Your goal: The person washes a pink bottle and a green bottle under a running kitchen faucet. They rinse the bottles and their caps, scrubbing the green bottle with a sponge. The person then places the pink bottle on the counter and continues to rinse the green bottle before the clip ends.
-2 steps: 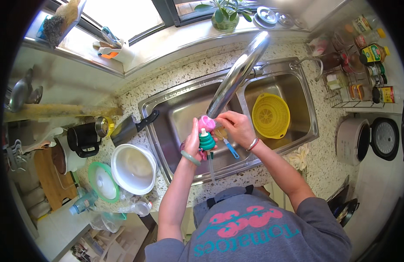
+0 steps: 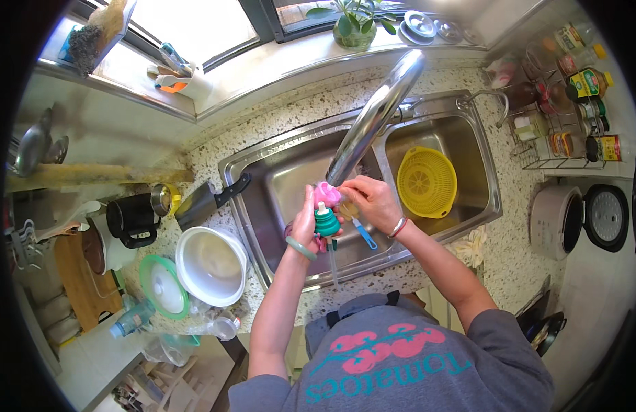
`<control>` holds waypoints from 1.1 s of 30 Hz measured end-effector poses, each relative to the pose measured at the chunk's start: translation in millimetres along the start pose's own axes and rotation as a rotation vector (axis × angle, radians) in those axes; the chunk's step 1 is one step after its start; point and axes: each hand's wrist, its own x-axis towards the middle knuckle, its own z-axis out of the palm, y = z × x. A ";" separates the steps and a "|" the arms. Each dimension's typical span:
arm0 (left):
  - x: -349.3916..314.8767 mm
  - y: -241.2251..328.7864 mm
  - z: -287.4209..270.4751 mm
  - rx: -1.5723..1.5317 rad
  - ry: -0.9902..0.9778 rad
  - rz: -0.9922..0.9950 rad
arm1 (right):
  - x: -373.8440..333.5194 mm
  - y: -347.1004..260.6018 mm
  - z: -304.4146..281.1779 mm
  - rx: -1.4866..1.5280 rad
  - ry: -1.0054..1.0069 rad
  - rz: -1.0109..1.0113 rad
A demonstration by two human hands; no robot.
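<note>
Over the left basin (image 2: 287, 182) of a steel double sink, set into the speckled bench (image 2: 201, 161), two bare hands met beneath a chrome faucet (image 2: 373, 113). Between them were a pink cup-shaped piece (image 2: 326, 194) and, just nearer the person, a green ribbed pump top (image 2: 325, 223). The pump's long axis ran from its white nozzle (image 2: 321, 205), facing the faucet, toward a clear tube (image 2: 334, 264) hanging by the sink's front edge. The left hand (image 2: 303, 223), the nearer, gripped both pieces. The right hand (image 2: 373, 202) bent its fingers toward its thumb at the pink piece's right side; whether it pinched anything could not be told.
</note>
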 end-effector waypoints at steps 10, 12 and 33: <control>-8.3 -6.7 10.2 0.218 -0.070 0.156 | -14.7 -2.1 18.0 0.125 -0.195 0.269; -5.1 -10.8 0.7 0.193 -0.108 0.162 | -17.8 -3.7 18.4 -0.046 -0.195 0.137; -15.3 -18.5 1.1 0.128 -0.130 0.091 | -13.6 -6.7 15.6 -0.003 -0.026 0.095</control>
